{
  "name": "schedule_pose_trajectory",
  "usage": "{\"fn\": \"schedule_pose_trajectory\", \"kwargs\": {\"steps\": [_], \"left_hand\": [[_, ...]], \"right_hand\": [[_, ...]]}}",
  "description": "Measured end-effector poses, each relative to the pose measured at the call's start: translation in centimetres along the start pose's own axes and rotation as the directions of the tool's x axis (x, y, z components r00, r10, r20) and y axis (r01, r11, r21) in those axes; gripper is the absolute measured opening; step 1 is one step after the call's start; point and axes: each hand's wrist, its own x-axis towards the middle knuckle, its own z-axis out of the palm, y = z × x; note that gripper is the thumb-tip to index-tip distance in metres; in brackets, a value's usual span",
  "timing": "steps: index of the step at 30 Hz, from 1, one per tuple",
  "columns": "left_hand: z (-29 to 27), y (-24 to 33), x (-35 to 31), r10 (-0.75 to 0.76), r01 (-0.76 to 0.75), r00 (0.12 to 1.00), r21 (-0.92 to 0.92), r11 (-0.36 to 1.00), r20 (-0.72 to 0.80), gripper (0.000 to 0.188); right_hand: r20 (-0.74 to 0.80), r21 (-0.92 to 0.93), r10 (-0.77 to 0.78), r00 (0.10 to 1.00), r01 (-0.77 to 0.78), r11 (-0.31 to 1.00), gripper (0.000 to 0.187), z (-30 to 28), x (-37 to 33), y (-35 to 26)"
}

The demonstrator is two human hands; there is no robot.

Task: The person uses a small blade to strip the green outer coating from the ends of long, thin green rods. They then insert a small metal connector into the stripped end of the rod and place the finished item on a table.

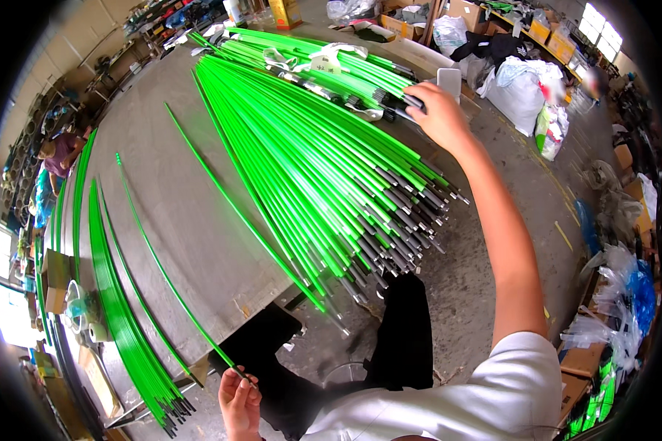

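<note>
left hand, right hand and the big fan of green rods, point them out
Left hand (240,401), head view: middle of the hand
Right hand (441,115), head view: back of the hand
Fan of green rods (301,158), head view: partway along the rods

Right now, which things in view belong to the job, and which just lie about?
In the job:
left hand, holding one thin green rod
right hand, at black rod ends
fanned, black-tipped green rods

Lying about:
bulky white sack
crumpled blue plastic
</note>
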Motion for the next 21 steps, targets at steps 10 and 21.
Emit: {"fn": "schedule_pose_trajectory", "kwargs": {"steps": [10,21], "left_hand": [[3.1,-0.3,0.8,0.038,-0.035,0.982,-0.017,0.999,0.184,0.067],[-1.1,-1.6,-2.4,0.319,-0.457,0.858,0.316,0.832,0.403,0.031]], "right_hand": [[0.603,0.754,-0.207,0.77,-0.466,0.464,0.02,-5.0,-19.0,-24.9],[0.776,0.621,-0.146,0.614,-0.784,0.004,0.026,-0.5,-28.8,-38.0]]}}
